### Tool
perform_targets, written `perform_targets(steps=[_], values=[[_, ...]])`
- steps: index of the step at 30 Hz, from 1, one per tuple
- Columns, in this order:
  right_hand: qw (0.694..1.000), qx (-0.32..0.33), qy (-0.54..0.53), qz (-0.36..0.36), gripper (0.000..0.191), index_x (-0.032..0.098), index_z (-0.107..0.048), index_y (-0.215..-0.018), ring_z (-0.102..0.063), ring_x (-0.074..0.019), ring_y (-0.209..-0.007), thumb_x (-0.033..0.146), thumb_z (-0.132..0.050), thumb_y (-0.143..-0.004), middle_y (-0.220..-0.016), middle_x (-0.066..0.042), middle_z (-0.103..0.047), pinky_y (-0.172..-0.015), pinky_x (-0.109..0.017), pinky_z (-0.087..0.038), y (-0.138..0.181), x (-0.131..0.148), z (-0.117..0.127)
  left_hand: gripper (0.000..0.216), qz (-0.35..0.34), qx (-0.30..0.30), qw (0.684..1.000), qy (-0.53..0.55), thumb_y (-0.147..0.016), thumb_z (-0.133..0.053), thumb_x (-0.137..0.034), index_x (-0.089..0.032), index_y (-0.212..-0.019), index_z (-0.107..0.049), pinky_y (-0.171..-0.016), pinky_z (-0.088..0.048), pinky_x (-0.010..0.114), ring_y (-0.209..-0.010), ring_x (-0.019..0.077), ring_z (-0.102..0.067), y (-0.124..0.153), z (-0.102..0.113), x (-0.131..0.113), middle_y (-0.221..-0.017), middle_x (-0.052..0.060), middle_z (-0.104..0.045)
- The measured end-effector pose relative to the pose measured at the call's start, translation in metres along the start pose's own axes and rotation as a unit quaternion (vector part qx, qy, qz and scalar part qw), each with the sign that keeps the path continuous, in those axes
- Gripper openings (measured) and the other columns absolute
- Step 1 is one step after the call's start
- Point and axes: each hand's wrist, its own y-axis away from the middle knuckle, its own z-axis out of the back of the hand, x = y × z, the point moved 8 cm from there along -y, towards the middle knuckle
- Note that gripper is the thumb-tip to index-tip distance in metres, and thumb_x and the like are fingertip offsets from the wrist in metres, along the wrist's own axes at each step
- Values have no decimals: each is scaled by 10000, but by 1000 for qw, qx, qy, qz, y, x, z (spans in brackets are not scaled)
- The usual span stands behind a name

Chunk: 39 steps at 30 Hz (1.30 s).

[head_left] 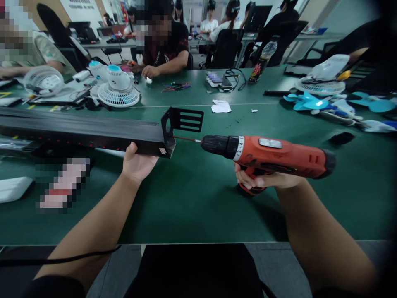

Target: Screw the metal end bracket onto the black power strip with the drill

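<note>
My left hand (139,163) is wrapped from below round the near end of a long black metal profile (124,136), its thumb on the front side. A black slotted bracket (186,120) stands at that end of the profile. In my right hand (257,180) is a red and black cordless drill (279,155), gripped by its handle and pointing left. The drill's long thin bit (186,138) reaches to the end of the profile beside the bracket. The exact contact point of the tip is too small to make out.
White fan parts (119,93) lie at the back left, and blue fan blades (305,101) at the right. A bottle (262,62), a cable (234,78) and a paper scrap (221,106) are farther back. Across the table a person (167,45) handles small parts.
</note>
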Motion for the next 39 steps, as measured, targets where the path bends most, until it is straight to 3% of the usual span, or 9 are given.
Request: perform_targets(steps=[28,39], values=[[1000,1,-14,-1,473,201,-729,-1430,-697,-144,-638,403,-878,-1029,-796,16,-717,-714,-315,-676,1,-1,1,582,5,-1,1000,2,-768,-1024,-582,-290,-1231,-823,-1183,-646,470,-1618,400,-579,1,-3,-1,-1422,84,-839],[1000,-3,-10,0,469,190,-723,-1426,-685,-142,-629,405,-868,-1035,-795,13,-718,-682,-304,-661,0,1,0,614,1,-13,1000,12,-829,-983,-558,-316,-1357,-783,-1166,-653,470,-1610,390,-593,0,1,1,-1390,75,-854]])
